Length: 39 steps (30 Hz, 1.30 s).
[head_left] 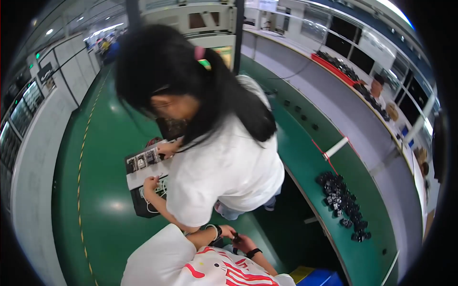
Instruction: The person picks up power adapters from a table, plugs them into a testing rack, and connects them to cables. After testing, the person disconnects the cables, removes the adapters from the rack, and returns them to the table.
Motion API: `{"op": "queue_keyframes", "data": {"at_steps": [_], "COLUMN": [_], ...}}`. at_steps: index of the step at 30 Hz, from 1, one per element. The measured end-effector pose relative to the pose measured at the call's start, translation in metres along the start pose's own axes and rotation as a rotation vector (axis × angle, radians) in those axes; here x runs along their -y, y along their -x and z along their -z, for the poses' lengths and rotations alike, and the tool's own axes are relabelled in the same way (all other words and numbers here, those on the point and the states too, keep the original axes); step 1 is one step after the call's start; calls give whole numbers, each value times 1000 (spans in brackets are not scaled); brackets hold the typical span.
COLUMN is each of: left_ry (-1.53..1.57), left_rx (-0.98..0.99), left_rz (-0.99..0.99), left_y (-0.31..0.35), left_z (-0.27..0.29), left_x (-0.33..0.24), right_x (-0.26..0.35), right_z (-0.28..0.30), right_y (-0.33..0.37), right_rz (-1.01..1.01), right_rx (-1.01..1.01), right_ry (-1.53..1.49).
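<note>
While a long green bench [305,157] is curving through the factory hall, a heap of small black parts [344,202] is lying near its right edge. The left hand [228,232] and right hand [244,243] are meeting low down, pinching one small black part [235,237] between them, well apart from the heap. A co-worker [224,162] in white is leaning over a tray [143,178].

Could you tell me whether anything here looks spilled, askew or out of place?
Nothing looks damaged. The small black parts lie in a loose heap on the green bench, with a few strays farther up, not in a tray. Both hands, left hand and right hand, pinch one small dark piece.
</note>
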<state>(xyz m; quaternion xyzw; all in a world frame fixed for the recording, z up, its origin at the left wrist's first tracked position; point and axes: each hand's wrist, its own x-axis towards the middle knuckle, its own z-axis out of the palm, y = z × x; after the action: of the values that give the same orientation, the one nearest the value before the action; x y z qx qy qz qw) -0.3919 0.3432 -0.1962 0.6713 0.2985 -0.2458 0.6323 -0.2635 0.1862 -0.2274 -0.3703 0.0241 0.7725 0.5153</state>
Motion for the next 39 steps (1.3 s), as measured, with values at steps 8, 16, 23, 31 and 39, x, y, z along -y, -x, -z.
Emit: {"op": "queue_keyframes", "data": {"at_steps": [8,16,23,31,39], "left_ry": [28,407,1092,629,478], "left_rx": [14,10,-1064,-960,-609], "left_rz": [-153,-90,103,827,491], "left_y": [60,230,364,443,365], "left_z": [14,82,102,-39,-137], "left_x": [107,247,471,658,601], "right_x": [-33,-117,-74,-37,-68], "right_z": [-77,-253,-483,-512,-529], "right_y": [-34,-143,-205,-376,-390], "right_rz": [-297,-592,83,772,995], "right_rx": [33,95,413,-336,-690], "right_ry": [253,1003,753,1007,1582]}}
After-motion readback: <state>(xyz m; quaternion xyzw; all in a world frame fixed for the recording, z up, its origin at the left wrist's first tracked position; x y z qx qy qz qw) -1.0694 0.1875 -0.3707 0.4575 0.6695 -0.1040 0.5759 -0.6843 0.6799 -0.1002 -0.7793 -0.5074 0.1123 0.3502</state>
